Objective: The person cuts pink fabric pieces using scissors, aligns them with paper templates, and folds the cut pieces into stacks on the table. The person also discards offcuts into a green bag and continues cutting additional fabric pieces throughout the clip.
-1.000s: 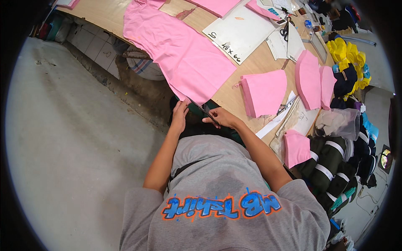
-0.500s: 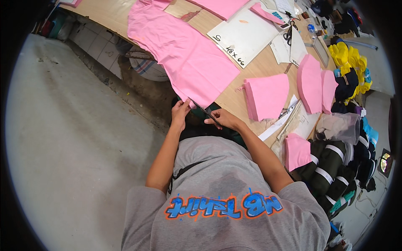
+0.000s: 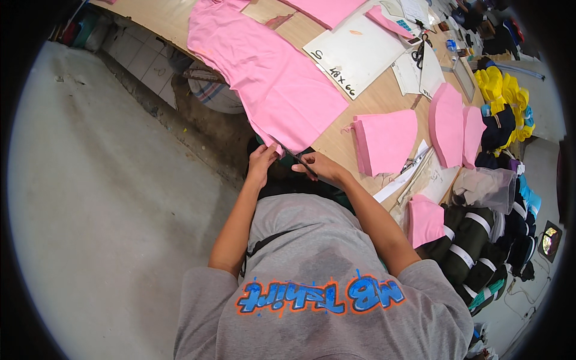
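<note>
A long piece of pink fabric [image 3: 270, 72] lies over the table, its near corner hanging past the edge. My left hand [image 3: 262, 163] pinches that corner between thumb and fingers. In my right hand [image 3: 321, 167] are dark scissors [image 3: 292, 156], gripped by the handles, their blades pointing up and left against the fabric's near edge. How far the blades are parted is too small to tell. To the right of my right hand sits a stack of cut pink pieces [image 3: 387, 141].
The wooden table [image 3: 336, 135] also bears a white pattern board [image 3: 354, 51], another pair of black scissors [image 3: 419, 55] and more pink pieces [image 3: 446, 126]. Dark rolled bundles [image 3: 465, 255] and a clear plastic bag [image 3: 495, 189] are at the right. Grey floor [image 3: 120, 228] stretches left.
The table and everything on it sit slightly lower and farther right in the picture. Both hands keep their hold on the fabric and the scissors, with barely any movement.
</note>
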A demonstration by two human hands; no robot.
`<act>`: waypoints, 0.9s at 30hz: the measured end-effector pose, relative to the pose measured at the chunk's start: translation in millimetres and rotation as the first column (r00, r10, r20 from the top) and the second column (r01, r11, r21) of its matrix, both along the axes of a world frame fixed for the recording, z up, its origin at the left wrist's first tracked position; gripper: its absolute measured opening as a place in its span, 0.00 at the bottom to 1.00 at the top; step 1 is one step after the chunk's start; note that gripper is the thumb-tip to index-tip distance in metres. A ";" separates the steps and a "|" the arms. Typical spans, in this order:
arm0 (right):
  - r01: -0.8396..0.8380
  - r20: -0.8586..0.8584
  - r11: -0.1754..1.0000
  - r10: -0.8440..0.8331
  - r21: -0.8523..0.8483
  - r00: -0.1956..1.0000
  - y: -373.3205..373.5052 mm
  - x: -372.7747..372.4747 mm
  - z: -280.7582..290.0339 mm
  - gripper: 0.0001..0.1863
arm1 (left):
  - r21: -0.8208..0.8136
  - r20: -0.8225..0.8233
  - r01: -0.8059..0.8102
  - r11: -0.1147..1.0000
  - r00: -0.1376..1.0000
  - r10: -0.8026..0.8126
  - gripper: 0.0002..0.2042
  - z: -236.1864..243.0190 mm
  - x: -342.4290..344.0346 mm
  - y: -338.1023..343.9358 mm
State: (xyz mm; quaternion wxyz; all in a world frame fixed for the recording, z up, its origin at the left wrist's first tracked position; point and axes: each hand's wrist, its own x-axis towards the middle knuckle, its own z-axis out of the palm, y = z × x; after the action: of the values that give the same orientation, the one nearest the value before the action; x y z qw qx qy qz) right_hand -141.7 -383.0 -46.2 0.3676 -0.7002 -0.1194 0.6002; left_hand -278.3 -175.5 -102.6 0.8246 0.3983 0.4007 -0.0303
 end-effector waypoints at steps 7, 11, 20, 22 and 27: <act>-0.055 0.014 0.998 0.055 -0.009 0.998 3.3 3.6 2.8 0.32 | 0.009 -0.015 0.017 1.000 1.000 -0.017 0.21 -5.4 -1.2 3.0; -0.051 -0.018 0.999 0.052 0.018 0.998 0.6 2.6 0.1 0.29 | 0.004 -0.019 0.021 1.000 1.000 -0.021 0.20 -8.8 -2.3 3.2; -0.019 0.049 1.000 0.020 -0.016 0.999 10.3 5.8 8.0 0.30 | 0.010 -0.006 0.019 1.000 1.000 -0.018 0.18 -4.8 -0.7 4.3; -0.012 0.050 1.000 0.014 -0.027 0.999 14.2 6.3 5.7 0.30 | 0.017 -0.007 0.033 0.999 0.999 -0.032 0.18 -4.8 -0.7 3.5; -0.021 0.023 0.999 0.022 -0.026 0.999 23.0 7.9 1.9 0.30 | 0.025 -0.010 0.034 0.999 0.999 -0.034 0.19 -5.2 -1.7 4.2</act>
State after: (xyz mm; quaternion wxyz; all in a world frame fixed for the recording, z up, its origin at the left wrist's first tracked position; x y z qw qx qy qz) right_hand -133.8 -360.0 -44.4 0.3505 -0.7107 -0.1236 0.5973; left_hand -280.0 -171.4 -107.8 0.8168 0.4154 0.3981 -0.0413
